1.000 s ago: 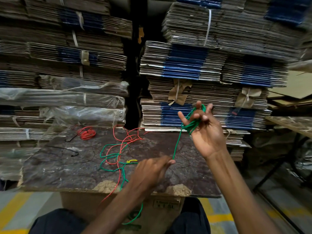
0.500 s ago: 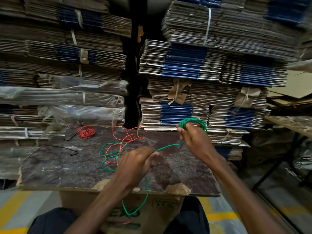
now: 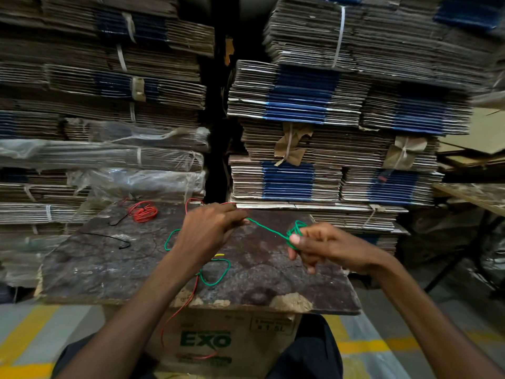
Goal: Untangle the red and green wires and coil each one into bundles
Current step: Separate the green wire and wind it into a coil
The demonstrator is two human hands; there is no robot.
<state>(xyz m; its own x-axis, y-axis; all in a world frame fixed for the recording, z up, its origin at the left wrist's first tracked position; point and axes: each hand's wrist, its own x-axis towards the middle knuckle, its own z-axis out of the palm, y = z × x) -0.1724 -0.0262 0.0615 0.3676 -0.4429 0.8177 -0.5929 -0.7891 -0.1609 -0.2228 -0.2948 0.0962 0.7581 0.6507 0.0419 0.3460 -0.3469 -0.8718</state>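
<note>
One red bundle [image 3: 143,212] lies finished; your right hand [image 3: 325,247] grips the part-wound green coil [image 3: 295,231], left hand [image 3: 210,228] pinching green wire [image 3: 266,228]; loose tangle remains.

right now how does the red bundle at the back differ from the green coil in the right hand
The red bundle lies alone on the board, untouched; the green coil is pinched in the right hand above it. The red bundle looks finished, with no strand leading off; the green coil still trails a wire to the left hand. The red bundle looks fuller. Both are thin looped wire.
</note>
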